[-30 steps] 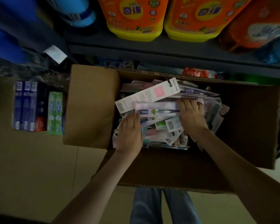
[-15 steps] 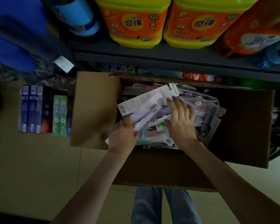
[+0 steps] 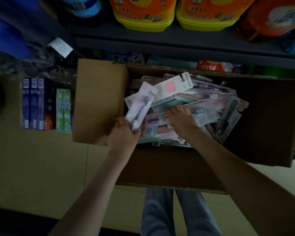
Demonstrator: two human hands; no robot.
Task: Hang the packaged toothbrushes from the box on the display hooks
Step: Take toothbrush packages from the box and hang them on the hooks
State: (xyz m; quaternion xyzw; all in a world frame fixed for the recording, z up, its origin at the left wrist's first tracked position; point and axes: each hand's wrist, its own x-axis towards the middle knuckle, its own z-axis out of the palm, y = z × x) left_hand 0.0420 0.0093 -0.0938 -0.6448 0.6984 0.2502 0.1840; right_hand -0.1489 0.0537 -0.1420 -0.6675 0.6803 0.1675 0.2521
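You hold a pack [image 3: 140, 106] over the box [image 3: 100, 99].
Your left hand [image 3: 123, 135] grips the pack by its end. Your right hand [image 3: 182, 120] is in the pile [image 3: 211, 103]; you cannot tell its grip.

Matt corrugated cardboard box [image 3: 100, 103], glossy clear-plastic toothbrush packs [image 3: 140, 106], shiny detergent jugs [image 3: 143, 12]

One word reads clearly: "Naipoh", along the hang tab of the white toothbrush pack [image 3: 173, 88] at twelve o'clock in the box [image 3: 99, 99]. Print on the orange jugs [image 3: 143, 7] above and the toothpaste cartons [image 3: 34, 103] at nine o'clock is too blurred to read.
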